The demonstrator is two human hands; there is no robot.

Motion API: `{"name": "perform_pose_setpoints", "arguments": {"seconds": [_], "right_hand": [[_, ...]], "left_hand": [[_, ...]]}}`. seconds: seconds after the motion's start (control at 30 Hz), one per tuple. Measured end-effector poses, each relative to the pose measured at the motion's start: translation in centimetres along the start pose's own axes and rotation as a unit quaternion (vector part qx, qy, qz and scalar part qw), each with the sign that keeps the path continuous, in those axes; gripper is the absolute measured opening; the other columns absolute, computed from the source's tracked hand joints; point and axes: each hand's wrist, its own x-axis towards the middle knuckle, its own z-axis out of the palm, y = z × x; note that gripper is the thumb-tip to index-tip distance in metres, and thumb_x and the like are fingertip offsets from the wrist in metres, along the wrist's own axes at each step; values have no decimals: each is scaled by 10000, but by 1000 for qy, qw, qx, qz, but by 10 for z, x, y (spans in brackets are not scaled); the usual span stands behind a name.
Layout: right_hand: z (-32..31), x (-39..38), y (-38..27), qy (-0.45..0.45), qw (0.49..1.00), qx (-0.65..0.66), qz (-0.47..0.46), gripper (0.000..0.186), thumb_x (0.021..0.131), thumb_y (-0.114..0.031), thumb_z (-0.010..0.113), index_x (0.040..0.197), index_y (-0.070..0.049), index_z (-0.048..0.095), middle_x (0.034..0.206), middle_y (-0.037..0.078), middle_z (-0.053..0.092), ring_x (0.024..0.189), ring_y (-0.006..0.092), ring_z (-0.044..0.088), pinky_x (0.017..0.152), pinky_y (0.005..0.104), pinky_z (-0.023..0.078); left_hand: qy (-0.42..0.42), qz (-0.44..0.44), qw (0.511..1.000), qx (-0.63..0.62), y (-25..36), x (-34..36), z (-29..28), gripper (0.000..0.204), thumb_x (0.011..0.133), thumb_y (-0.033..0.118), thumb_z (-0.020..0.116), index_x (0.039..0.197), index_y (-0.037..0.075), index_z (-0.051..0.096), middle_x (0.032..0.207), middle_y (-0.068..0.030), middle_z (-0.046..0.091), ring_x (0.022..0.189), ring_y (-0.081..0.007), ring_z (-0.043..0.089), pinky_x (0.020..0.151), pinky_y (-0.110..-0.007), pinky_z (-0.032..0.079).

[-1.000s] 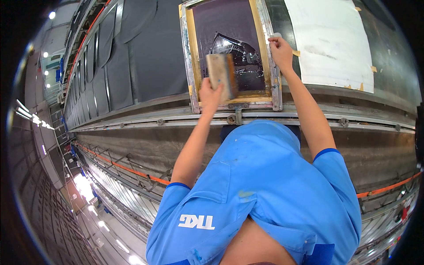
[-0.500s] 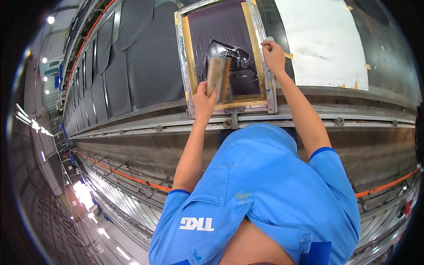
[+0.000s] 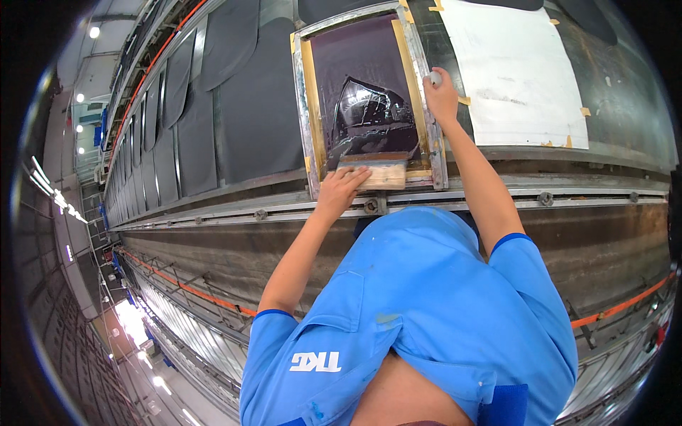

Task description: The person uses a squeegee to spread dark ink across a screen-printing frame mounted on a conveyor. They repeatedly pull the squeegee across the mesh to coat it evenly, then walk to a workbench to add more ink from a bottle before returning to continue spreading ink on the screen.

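A screen-printing frame [image 3: 302,96] with metal rails and taped inner edges lies in front of me, its mesh [image 3: 355,53] dark purple. Glossy dark ink [image 3: 376,137] is spread over the mesh's nearer half. Across the near end of the screen rests a squeegee [image 3: 385,175] with a pale wooden handle. My left hand [image 3: 342,192] is closed on the squeegee's left part, fingers laid over the wood. Beside the frame's right rail my right hand [image 3: 443,99] is closed round a small whitish knob [image 3: 435,77]; whether the knob is fixed to the frame I cannot tell.
Several dark grey sheets [image 3: 259,106] line the long table on the left. A white sheet [image 3: 515,78], taped at its edges, lies on the right. A metal rail with bolts [image 3: 545,198] runs along the table's near edge, close to my body.
The squeegee has gone from upright over the ink's left side to lying crosswise at the near end. My right hand's fingers have wrapped further round the knob.
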Motion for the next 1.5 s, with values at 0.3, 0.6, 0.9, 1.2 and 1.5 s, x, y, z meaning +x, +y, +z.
{"name": "perform_pose_setpoints", "arguments": {"seconds": [0.3,0.6,0.9,1.2,1.5], "right_hand": [[-12,-11,-13,-2,999,5,-49,440,860,-296,654,1257,-117,592,643,121,628,646,312,649,667,432,495],[1,-1,10,-28,994,-102,-40,484,869,-254,620,1334,-152,532,724,115,642,715,316,646,710,433,496],[-15,5,3,-15,943,-299,-143,562,848,-299,697,1366,-121,569,1359,227,489,1218,396,477,990,523,409],[74,84,-94,-269,808,-333,-405,568,836,-454,773,1254,-92,646,1070,152,730,945,253,713,876,420,546],[15,-83,-38,-254,895,-219,-296,416,701,37,699,1112,-27,672,1098,129,634,1063,325,609,927,414,510]], "left_hand": [[80,-243,943,-214,-48,-19,-35,370,808,71,716,1173,39,670,1111,-152,704,980,-289,684,862,-356,517],[-207,-250,842,-431,-128,62,-29,476,811,155,765,1250,17,641,1082,-116,704,1005,-188,637,894,-325,484],[-512,-168,708,-457,-162,162,2,665,702,85,833,1321,52,591,1143,-72,675,1017,-186,615,863,-337,510],[-1,-102,980,-172,-209,225,-35,450,748,78,756,1190,152,705,1035,-110,740,950,-289,698,833,-399,548],[113,-109,981,-118,-88,88,15,399,746,-40,655,1097,129,736,1122,-47,719,1039,-264,657,906,-388,528]]}}
